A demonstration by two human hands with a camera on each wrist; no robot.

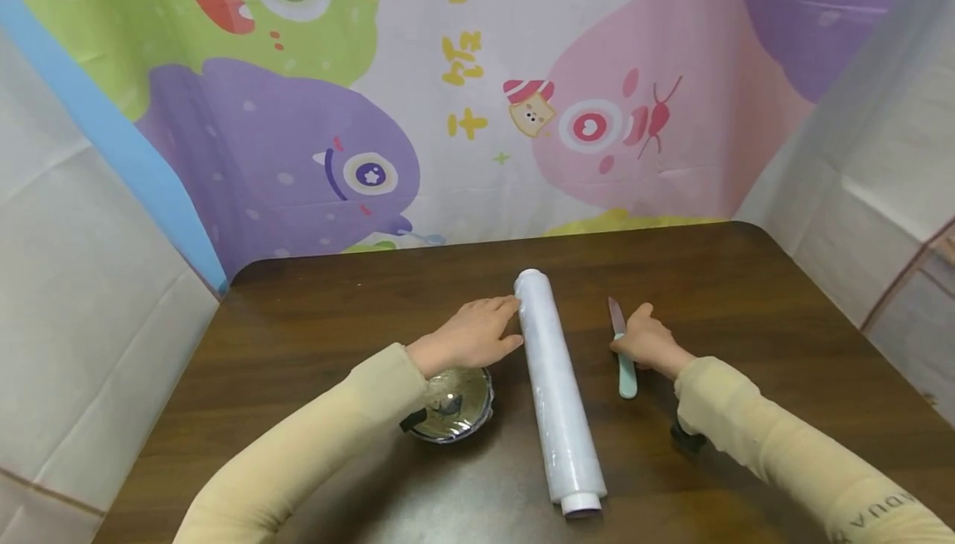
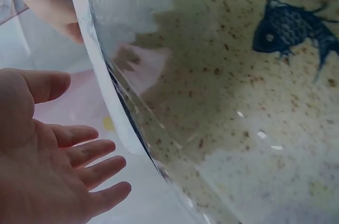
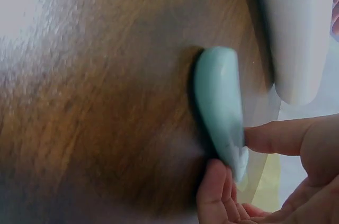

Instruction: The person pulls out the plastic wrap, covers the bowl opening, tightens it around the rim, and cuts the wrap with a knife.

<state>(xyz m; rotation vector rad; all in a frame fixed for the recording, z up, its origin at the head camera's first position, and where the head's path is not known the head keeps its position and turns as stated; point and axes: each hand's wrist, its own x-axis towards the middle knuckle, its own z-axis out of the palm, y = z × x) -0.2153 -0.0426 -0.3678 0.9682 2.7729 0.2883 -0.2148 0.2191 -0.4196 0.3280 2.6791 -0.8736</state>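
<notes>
In the head view, a long roll of plastic wrap (image 1: 555, 386) lies lengthwise on the table. My left hand (image 1: 477, 332) is at its left side, fingertips right at the roll; the left wrist view shows its fingers (image 2: 103, 176) spread and relaxed, holding nothing. Under my left wrist sits a bowl (image 1: 466, 411), partly hidden by the sleeve. Clear film stretches over this bowl (image 2: 212, 102), and a dark blue fish decorates its inside. Right of the roll, my right hand (image 1: 647, 338) pinches a knife (image 1: 627, 378) between thumb and fingers by its mint-green handle (image 3: 218, 94), the blade pointing away from me.
The brown wooden table (image 1: 358, 303) has rounded far corners. Behind it hangs a cartoon-printed cloth (image 1: 477, 179), and pale panels (image 1: 67, 279) flank the left and right sides.
</notes>
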